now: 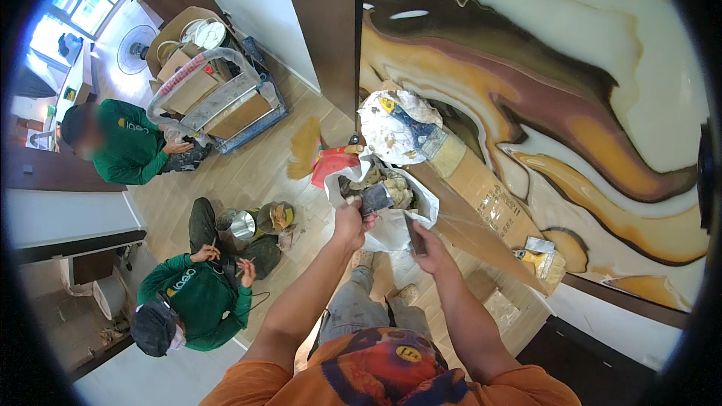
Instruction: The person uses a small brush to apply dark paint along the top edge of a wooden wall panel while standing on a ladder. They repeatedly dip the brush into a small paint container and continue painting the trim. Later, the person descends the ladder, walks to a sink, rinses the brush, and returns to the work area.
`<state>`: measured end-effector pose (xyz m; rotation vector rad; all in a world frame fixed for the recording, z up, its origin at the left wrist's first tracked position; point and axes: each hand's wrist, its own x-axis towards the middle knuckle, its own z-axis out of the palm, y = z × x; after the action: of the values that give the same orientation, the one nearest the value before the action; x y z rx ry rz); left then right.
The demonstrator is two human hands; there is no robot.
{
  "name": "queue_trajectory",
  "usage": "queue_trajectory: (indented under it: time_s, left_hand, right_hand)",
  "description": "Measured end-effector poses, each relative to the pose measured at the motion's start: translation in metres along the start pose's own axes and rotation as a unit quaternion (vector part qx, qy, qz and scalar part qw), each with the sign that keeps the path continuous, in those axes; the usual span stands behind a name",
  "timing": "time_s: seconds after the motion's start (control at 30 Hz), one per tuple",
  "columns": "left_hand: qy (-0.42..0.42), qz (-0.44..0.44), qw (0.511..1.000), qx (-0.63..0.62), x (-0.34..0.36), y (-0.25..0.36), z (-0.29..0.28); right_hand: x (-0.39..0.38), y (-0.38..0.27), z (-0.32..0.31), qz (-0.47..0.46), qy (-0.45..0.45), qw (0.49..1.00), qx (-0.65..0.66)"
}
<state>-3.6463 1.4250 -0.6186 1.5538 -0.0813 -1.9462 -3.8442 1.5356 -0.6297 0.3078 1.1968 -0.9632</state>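
Note:
My left hand (352, 224) is closed on a dark grey flat square piece (376, 199), held over a white sack (423, 199). Crumpled greyish-beige cloth-like stuff (396, 184) fills the sack. In my right hand (434, 249), beside the sack's near right rim, is a dark slab-like flat piece (415, 236), gripped between thumb and fingers. What kind of thing either piece is, I cannot make out. A red dustpan (331, 168) and a straw-coloured broom head (304, 152) lie just left of the sack.
A cardboard-topped ledge (489, 199) runs along the marbled panel (587, 105), bearing a stained white cloth (391, 129) and a wide brush (444, 149). Two people in green sit on the left, near a metal tin (243, 224). A loaded trolley (218, 98) stands behind them.

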Motion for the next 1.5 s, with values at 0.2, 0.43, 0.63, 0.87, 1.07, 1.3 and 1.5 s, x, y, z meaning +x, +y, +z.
queue_trajectory:
  time_s: [0.2, 0.43, 0.63, 0.87, 1.07, 1.3, 1.5]
  left_hand:
    - [0.050, 0.196, 0.938, 0.283, 0.023, -0.002, 0.005]
    - [0.006, 0.224, 0.899, 0.375, 0.011, -0.005, 0.010]
    - [0.010, 0.186, 0.902, 0.390, -0.029, 0.002, -0.018]
    - [-0.058, 0.150, 0.966, 0.204, -0.087, -0.032, -0.071]
    - [-0.088, 0.144, 0.979, 0.112, -0.135, -0.075, -0.097]
    - [0.026, 0.179, 0.983, 0.024, -0.187, -0.140, -0.097]
    - [-0.075, 0.276, 0.953, -0.099, -0.275, -0.216, -0.047]
  right_hand:
    - [-0.008, -0.033, 0.022, -0.432, 0.073, 0.732, -0.522]
    - [0.032, -0.017, 0.076, -0.466, 0.026, 0.586, -0.663]
    - [0.060, -0.043, 0.067, -0.505, 0.101, 0.566, -0.644]
    - [0.061, -0.040, 0.025, -0.399, 0.106, 0.563, -0.716]
    - [0.057, -0.036, -0.003, -0.463, 0.120, 0.579, -0.660]
    - [-0.078, -0.017, -0.006, -0.602, -0.001, 0.548, -0.580]
    - [-0.229, 0.052, -0.050, -0.673, -0.210, 0.370, -0.605]
